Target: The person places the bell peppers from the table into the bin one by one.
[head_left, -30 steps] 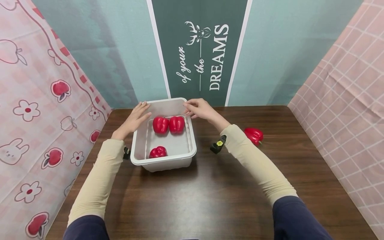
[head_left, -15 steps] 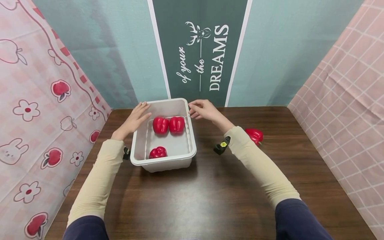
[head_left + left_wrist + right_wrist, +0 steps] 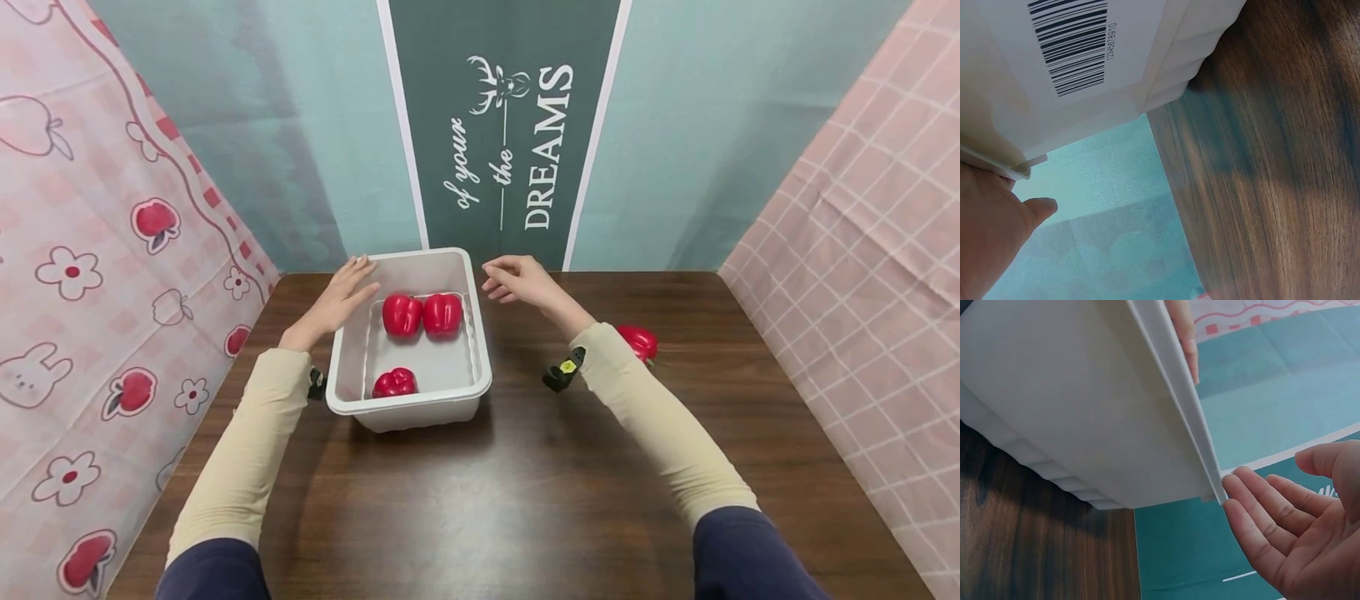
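A white plastic bin (image 3: 420, 402) stands on the table with three red bell peppers in it. Two peppers, the left one (image 3: 402, 316) and the right one (image 3: 442, 316), lie side by side near the back; another pepper (image 3: 395, 382) sits at the front left. My left hand (image 3: 333, 300) rests on the bin's left rim, fingers extended. Just outside the right rim hovers my right hand (image 3: 525, 283), holding nothing, its fingers loosely bent. A fourth red pepper (image 3: 639, 341) lies on the table to the right, partly hidden by my right sleeve.
The dark wooden table (image 3: 480, 500) ends at a teal cloth backdrop (image 3: 675, 150). Patterned pink cloths hang on both sides, the left cloth (image 3: 67, 350) and the right cloth (image 3: 862, 275). A barcode label (image 3: 1075, 47) shows on the bin's outer wall in the left wrist view.
My right hand has drawn back from the bin's right rim, outward to the right and slightly nearer. The left hand, the bin and the peppers have stayed in place.
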Demonstrator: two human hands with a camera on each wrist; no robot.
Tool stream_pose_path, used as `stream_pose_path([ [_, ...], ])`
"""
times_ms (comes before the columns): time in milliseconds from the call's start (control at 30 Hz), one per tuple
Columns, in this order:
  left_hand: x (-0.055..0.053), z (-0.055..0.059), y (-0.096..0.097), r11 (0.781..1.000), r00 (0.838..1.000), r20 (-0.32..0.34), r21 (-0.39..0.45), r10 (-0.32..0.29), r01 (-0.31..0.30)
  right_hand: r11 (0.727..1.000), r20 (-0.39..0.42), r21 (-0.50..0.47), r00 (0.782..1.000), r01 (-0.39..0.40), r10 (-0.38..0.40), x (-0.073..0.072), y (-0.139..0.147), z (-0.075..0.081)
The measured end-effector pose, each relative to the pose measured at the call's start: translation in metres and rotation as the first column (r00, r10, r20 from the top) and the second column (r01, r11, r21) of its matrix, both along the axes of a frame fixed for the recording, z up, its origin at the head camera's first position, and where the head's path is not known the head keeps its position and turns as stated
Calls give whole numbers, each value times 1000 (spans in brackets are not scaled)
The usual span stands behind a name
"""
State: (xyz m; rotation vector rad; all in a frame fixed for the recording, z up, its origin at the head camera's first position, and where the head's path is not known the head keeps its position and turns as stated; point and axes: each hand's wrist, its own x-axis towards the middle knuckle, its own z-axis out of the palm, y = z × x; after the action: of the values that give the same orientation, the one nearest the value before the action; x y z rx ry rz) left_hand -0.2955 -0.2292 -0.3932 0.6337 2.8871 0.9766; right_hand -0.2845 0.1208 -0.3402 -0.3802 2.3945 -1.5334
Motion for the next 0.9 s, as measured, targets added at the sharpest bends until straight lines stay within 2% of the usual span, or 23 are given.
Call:
stream_pose_path([
  [367,-1,-1,0,1000,1000,3,4,-2,2,1000,-14,-3,1000,8,-8,0,11,-7],
  [700,-1,-3,-1,1000,1000,6,8,-7,7,1000,10,13,1000,21,-21,2,18,-9],
  [900,-2,-3,-1,1000,1000,14,11,-3,2,999,-1,37,1000,3,-3,4,21,-10],
])
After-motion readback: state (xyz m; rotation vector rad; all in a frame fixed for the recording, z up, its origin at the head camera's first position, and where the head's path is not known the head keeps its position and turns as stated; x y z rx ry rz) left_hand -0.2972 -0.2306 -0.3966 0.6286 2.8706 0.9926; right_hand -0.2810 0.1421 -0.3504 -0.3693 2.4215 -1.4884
